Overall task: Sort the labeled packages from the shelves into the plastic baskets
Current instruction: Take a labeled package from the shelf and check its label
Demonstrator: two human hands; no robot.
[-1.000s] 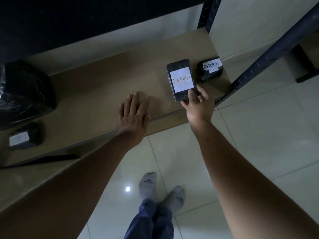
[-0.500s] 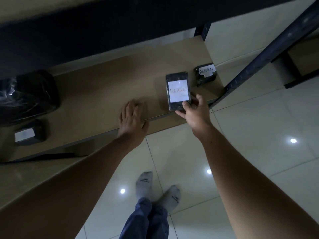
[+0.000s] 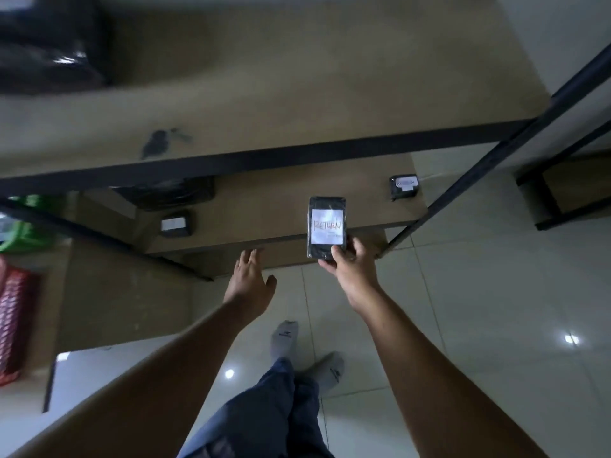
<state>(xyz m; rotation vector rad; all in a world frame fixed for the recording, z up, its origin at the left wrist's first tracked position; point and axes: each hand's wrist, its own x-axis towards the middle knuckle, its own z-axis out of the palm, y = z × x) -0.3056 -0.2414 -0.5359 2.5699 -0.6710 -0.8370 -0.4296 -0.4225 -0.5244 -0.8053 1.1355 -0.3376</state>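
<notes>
My right hand (image 3: 350,269) grips the near end of a black-wrapped package (image 3: 326,226) whose white label reads RETURN, held just above the front edge of the lower shelf (image 3: 264,209). My left hand (image 3: 249,282) hovers open in front of that shelf edge, touching nothing. On the lower shelf lie a small black labeled package (image 3: 404,186) at the right end, another small labeled one (image 3: 175,223) at the left and a large black bag (image 3: 168,193) behind it. A green basket (image 3: 20,233) and a red basket (image 3: 15,325) stand at the far left.
An upper shelf board (image 3: 297,94) with a black front rail overhangs the lower one and carries a big black bag (image 3: 49,44). A black metal upright (image 3: 496,153) slants at the right. My socked feet (image 3: 287,338) stand on pale glossy floor tiles.
My right hand has lifted the RETURN package off the lower shelf and drawn it toward me. My left hand has come off the shelf. The view has pulled back and up, revealing the upper shelf and baskets.
</notes>
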